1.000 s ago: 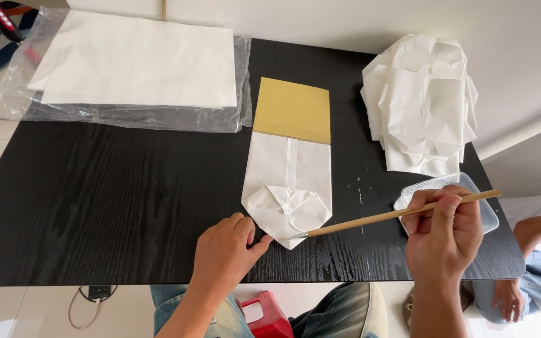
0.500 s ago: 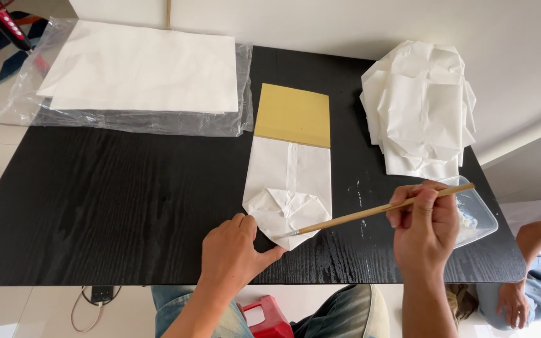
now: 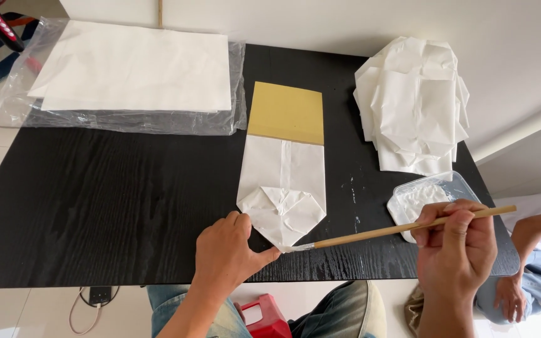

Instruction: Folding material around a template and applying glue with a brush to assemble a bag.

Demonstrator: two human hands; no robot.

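Folded white paper bag [image 3: 283, 194] lies mid-tabletop [image 3: 95, 206] over a yellow card [image 3: 287, 112]. Left hand [image 3: 226, 256] — fingers curled, thumb pressing the bag's pointed flap. Right hand [image 3: 455, 250] pinches a wooden brush [image 3: 383, 231] — tip at the flap, beside a paste tub [image 3: 402, 203].

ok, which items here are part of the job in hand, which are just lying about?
In use:
- left hand, pressing beside the folded white paper bag
- right hand, holding the wooden brush, tip at the bag's point
- tub of white paste
- yellow board inside the bag

Lying about:
- pile of folded white bags
- paper sheets in clear plastic
- red stool
- black table
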